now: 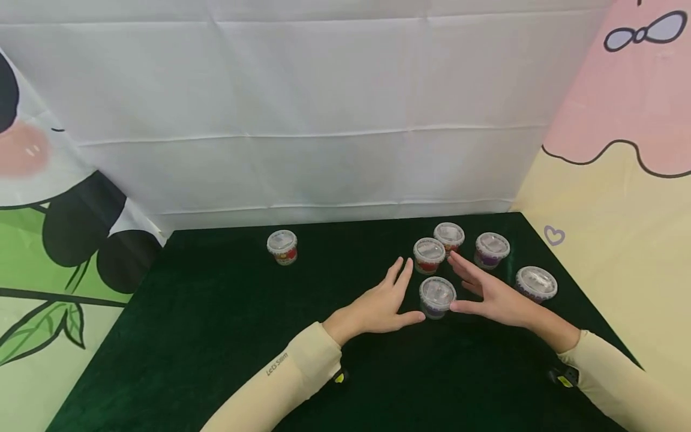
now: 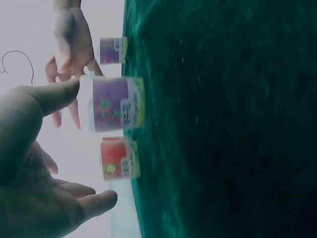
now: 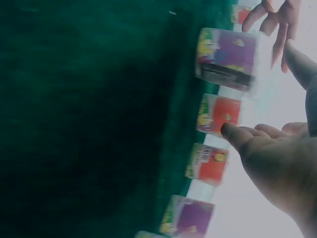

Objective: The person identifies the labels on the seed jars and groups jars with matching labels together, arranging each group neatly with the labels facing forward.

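A small lidded cup with a purple label [image 1: 437, 296] stands upright on the dark green cloth between the two hands. My left hand [image 1: 380, 307] is at its left side, fingers spread and the thumb tip close to the cup. From the right comes my right hand [image 1: 496, 298], fingers extended, thumb tip at the cup's edge; contact is unclear. Behind this cup stand two red-labelled cups, a nearer one [image 1: 429, 255] and a farther one [image 1: 449, 236]. The right wrist view also shows the purple cup [image 3: 228, 57] between the hands.
A purple-labelled cup [image 1: 492, 250] stands at the back right, and another lidded cup [image 1: 536, 283] sits near the cloth's right edge, partly behind the right hand. Far to the left is a lone red-labelled cup [image 1: 282, 246]. A white backdrop [image 1: 324, 168] rises behind the table.
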Tool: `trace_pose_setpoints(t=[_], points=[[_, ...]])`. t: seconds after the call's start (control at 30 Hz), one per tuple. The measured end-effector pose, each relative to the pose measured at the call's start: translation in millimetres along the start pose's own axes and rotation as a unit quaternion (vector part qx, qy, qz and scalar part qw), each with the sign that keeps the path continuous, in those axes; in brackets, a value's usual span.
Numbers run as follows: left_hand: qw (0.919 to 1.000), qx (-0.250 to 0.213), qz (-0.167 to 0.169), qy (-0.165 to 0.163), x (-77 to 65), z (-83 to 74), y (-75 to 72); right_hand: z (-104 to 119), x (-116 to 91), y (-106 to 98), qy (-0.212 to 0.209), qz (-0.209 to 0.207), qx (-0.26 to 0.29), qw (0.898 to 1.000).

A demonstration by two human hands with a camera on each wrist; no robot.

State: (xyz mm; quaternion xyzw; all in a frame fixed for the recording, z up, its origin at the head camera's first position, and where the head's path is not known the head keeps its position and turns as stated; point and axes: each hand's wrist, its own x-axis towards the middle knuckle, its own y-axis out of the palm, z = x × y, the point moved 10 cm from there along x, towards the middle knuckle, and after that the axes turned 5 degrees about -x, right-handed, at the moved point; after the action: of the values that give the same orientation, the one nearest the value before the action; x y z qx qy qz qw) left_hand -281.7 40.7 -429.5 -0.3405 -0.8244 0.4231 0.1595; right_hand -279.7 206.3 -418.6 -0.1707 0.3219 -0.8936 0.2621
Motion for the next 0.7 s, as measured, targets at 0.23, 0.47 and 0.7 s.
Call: trace_pose_setpoints(t=[0.23,0.47,0.7], points=[[0.9989,-0.038,0.028,0.006,6.1,-7.6,16.3,-15.1,-12.6,18.3,0.017,0.024,0.047,0.998],[0.9980,-0.040,0.044,0.022,10.6,-15.1,26.5,-20.9,-10.9,26.0,0.030,0.028,0.044,0.998],[0.9971,-0.050,0.057,0.006,8.4,-13.9,35.7,-23.2,-9.9,30.1,0.050,0.039,0.057,0.996]])
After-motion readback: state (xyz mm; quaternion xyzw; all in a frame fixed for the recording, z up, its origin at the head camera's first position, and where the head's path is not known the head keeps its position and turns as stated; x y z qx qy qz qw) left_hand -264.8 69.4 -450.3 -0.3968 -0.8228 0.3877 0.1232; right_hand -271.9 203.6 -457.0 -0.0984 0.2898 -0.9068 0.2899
